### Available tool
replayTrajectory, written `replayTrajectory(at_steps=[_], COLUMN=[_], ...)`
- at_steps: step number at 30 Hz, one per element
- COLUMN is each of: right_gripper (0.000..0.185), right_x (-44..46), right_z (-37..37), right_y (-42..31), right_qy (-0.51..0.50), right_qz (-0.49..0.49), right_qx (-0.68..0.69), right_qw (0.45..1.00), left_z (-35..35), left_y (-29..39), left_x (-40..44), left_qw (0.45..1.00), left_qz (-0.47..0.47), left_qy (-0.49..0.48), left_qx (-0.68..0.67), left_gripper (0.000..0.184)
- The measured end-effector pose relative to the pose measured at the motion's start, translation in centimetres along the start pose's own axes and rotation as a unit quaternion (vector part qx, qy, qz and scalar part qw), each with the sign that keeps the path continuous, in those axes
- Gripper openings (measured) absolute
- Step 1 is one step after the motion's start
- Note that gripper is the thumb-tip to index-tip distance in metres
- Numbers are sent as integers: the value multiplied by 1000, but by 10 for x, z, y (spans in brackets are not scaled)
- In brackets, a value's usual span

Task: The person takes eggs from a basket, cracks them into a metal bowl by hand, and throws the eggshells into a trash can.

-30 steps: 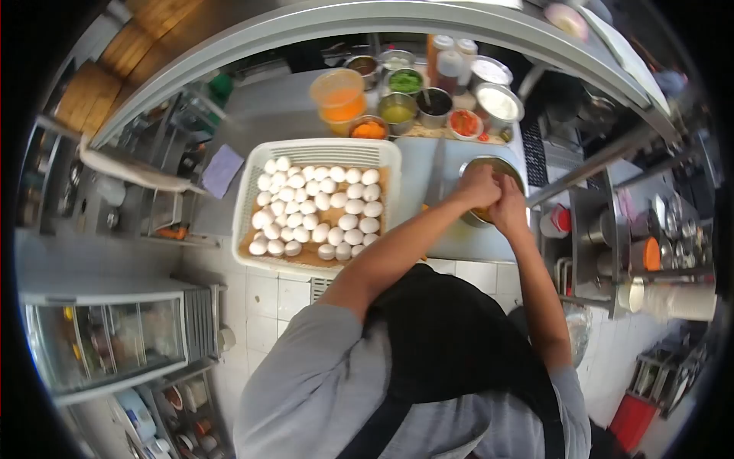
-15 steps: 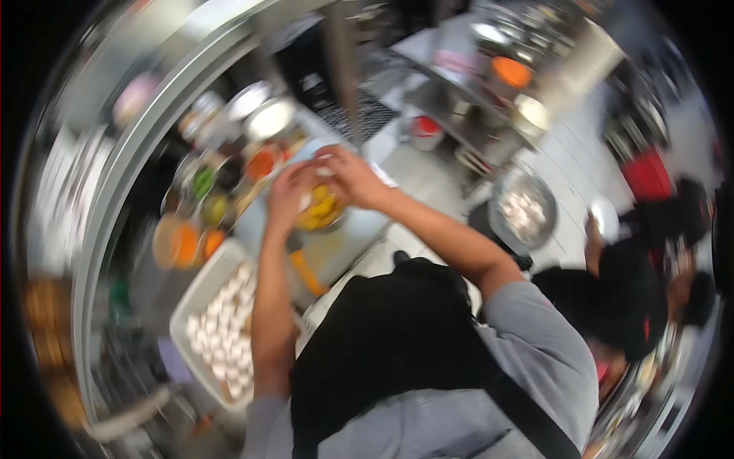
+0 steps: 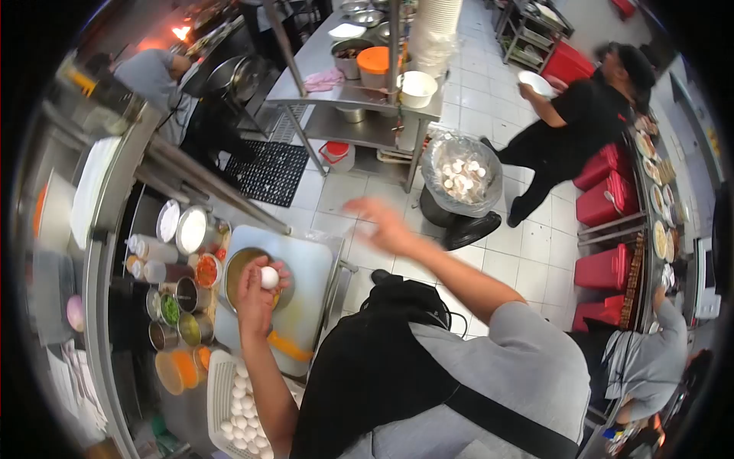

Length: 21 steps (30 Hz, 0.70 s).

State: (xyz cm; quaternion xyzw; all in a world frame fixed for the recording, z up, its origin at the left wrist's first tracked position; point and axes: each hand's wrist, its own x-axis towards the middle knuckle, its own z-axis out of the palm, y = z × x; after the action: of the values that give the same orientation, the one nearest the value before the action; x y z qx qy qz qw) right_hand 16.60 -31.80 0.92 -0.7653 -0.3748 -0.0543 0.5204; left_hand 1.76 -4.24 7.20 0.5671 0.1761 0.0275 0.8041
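My left hand (image 3: 254, 294) holds a white egg (image 3: 269, 278) in its curled fingers over a round metal bowl (image 3: 236, 264). Some yellow shows in the bowl beside the hand; the rest of its contents is partly hidden. Under the bowl lies a pale blue cutting board (image 3: 310, 256) with a yellowish smear and an orange strip (image 3: 289, 346) near its front. My right hand (image 3: 382, 226), blurred by motion, is stretched out past the board's right side. Its fingers look apart with nothing in them. A white basket (image 3: 215, 386) of several eggs (image 3: 243, 417) stands beside my left forearm.
A lined bin (image 3: 461, 203) holding eggshells stands on the tiled floor ahead. Tubs and bottles, including chopped greens (image 3: 170, 308), crowd the board's left. A steel shelf table (image 3: 367, 115) stands beyond. A co-worker in black (image 3: 562, 126) holds a white bowl (image 3: 537, 84) at right.
My hands were together above the bowl and have separated. The right hand has moved right, away from the board; the left stays over the bowl with an egg. The view has turned.
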Motion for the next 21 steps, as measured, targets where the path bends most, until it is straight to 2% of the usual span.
replayTrajectory(at_steps=[1,2,3,5,7,8,11,13,15,17,19,21], right_gripper=[49,50,50,50,51,51,49,47,42,37,36,39], right_x=[6,19,25,37,48,55,66,77,101,130,152,163], right_z=[27,42,56,93,111,110,101,110,125,119,126,141], right_y=[-20,-47,-52,-63,-63,-70,-81,-55,-18,-7,9,24], right_qy=[-57,-66,-63,-145,-100,-126,-171,-112,-15,19,41,56], right_qz=[-43,-125,-131,-54,-106,-76,12,12,78,151,206,237], right_qx=[62,71,77,125,120,143,206,208,302,350,399,394], right_qw=[996,987,986,980,982,979,963,972,950,924,892,886], left_z=[7,12,12,8,-2,-8,0,0,-7,-28,-38,-44], left_y=[-8,-17,-25,-32,-34,-31,-14,-7,-10,-19,-29,-37], left_x=[9,16,19,22,24,22,1,-11,-22,-35,-45,-50], left_qw=[1000,999,996,994,984,981,970,965,963,966,963,964], left_qz=[0,15,31,33,69,54,116,126,134,79,80,54], left_qy=[-11,26,71,107,166,183,198,215,219,228,239,248], left_qx=[3,25,49,4,-12,12,75,78,82,95,92,85], left_gripper=[29,28,27,26,28,30,31,30,29,30,30,28])
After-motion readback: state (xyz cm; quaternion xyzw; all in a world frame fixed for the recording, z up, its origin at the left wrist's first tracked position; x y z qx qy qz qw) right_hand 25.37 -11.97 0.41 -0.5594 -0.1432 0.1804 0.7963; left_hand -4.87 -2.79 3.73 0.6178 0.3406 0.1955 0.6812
